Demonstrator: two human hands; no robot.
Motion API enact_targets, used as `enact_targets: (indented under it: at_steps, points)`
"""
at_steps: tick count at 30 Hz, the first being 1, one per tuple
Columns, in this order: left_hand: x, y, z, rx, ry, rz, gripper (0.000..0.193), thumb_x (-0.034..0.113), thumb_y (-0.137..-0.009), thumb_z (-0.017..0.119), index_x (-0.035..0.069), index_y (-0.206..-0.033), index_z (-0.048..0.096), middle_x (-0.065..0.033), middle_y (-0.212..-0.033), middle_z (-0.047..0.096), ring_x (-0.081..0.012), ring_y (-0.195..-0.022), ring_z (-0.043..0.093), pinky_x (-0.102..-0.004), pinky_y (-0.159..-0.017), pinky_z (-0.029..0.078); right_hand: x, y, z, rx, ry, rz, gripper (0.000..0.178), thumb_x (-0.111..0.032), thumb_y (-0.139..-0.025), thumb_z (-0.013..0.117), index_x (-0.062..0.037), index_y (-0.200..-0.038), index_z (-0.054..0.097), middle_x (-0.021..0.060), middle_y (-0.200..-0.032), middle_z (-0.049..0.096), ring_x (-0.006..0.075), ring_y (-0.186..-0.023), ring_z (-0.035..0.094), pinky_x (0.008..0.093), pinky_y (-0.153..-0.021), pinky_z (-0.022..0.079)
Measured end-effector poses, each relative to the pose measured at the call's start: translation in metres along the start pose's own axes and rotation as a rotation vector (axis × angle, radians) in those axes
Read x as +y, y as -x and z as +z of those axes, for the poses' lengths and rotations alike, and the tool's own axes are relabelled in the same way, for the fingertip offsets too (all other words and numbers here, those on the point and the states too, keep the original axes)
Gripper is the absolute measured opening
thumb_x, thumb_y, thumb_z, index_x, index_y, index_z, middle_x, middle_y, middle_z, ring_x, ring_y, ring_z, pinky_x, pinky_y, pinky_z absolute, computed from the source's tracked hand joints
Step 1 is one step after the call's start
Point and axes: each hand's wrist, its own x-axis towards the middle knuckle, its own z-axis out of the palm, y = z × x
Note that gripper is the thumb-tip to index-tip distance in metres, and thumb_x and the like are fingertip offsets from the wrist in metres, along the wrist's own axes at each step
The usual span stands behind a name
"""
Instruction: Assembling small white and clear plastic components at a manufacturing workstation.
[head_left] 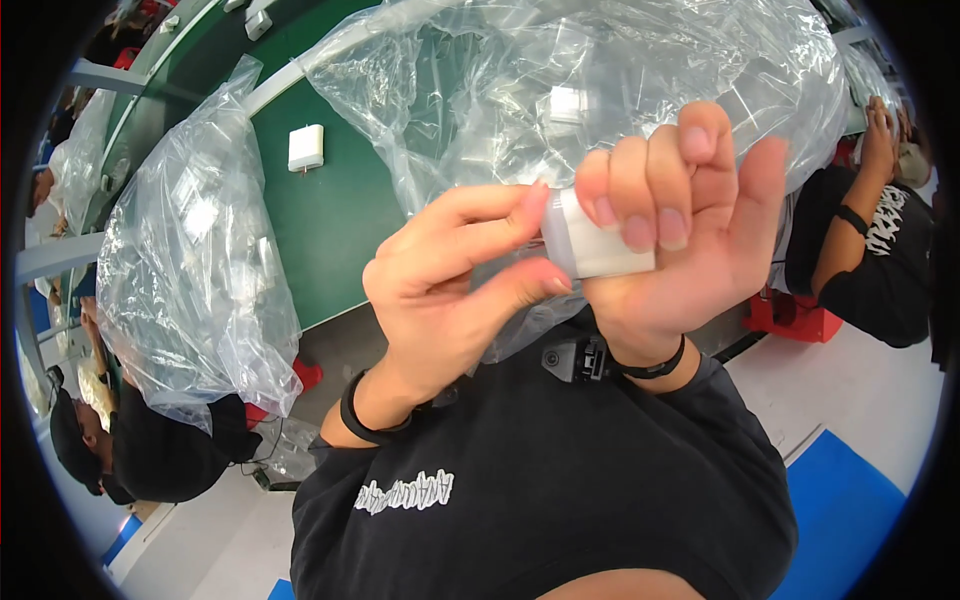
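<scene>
Your right hand (688, 215) curls its fingers around the white charger (614, 253) in front of the big clear bag (640, 60) — its long axis seemingly left to right — while your left hand (438, 268), nearer its grey end (558, 238), pinches there with thumb and forefinger.

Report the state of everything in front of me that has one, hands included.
Held white block: off the table, grey end toward the left hand.
Right hand: fingers curled around the held block.
Left hand: thumb and fingertips at the grey end, spread apart.
Loose white block: lying on the green table, unheld.
Left plastic bag: crumpled, white pieces showing through.
Large plastic bag: crumpled, spread out.
</scene>
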Motion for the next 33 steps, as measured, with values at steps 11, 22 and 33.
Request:
enact_targets:
  at_steps: [11, 22, 33]
  points:
    - [0.004, -0.002, -0.001, -0.143, -0.037, 0.022, 0.054, 0.003, -0.062, 0.08, -0.008, -0.11, 0.059, -0.0172, -0.104, 0.058, -0.0189, -0.088, 0.059, -0.0289, -0.078, 0.049, 0.002, 0.008, 0.002, 0.072, 0.003, -0.029, 0.04, -0.041, -0.097, 0.028, -0.0081, -0.083, 0.046, -0.0028, -0.052, 0.037, 0.0106, -0.047, 0.036, 0.0289, -0.056, 0.035]
    - [-0.002, -0.002, 0.0, -0.255, 0.022, 0.093, 0.069, 0.007, -0.058, 0.084, -0.01, -0.117, 0.051, -0.0209, -0.11, 0.059, -0.0246, -0.101, 0.058, -0.0344, -0.086, 0.048, -0.012, 0.006, -0.011, -0.195, -0.139, -0.127, 0.034, -0.036, -0.097, 0.034, -0.0091, -0.078, 0.043, -0.0008, -0.053, 0.037, 0.0123, -0.046, 0.036, 0.0286, -0.056, 0.035]
    - [0.0, 0.004, 0.005, -0.015, 0.551, -0.17, 0.061, -0.01, -0.07, 0.07, -0.012, -0.124, 0.041, -0.0231, -0.127, 0.048, -0.0266, -0.112, 0.054, -0.0369, -0.094, 0.046, -0.01, 0.008, -0.041, -0.401, 0.599, -0.49, 0.043, -0.034, -0.074, 0.075, -0.0069, -0.094, 0.049, 0.0218, -0.114, 0.048, 0.0388, -0.109, 0.05, 0.0467, -0.089, 0.044]
